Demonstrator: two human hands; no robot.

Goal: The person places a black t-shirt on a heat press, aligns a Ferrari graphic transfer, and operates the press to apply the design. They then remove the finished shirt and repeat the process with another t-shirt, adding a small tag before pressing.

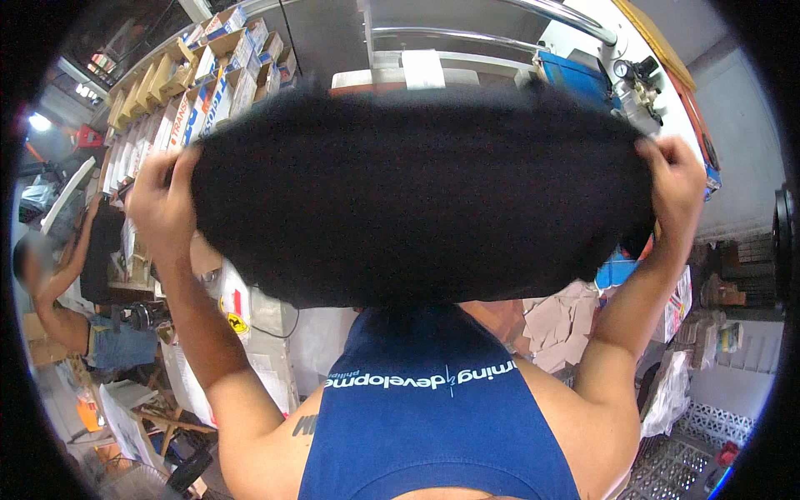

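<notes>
both the left fingers [183, 177] and right fingers [661, 167] pinch the black cloth [425, 200] spread between them.

Solid black across the wide cloth [417, 200], above deep navy blue on the tank top [450, 437], banded at the chest with white lettering [425, 382]. To the left, white printed in red and blue on the shelved cartons [187, 121], next to plain tan on the open boxes [154, 87]; lower down, bright yellow with a black figure on the sticker [237, 322], and faded denim blue on a co-worker's shorts [125, 342]. To the right, silvery shine along the metal rail [575, 17], strong blue on the bin [571, 77], pale pinkish brown on the cardboard pieces [562, 329], and a repeating white openwork pattern on the lattice panel [721, 425].
</notes>
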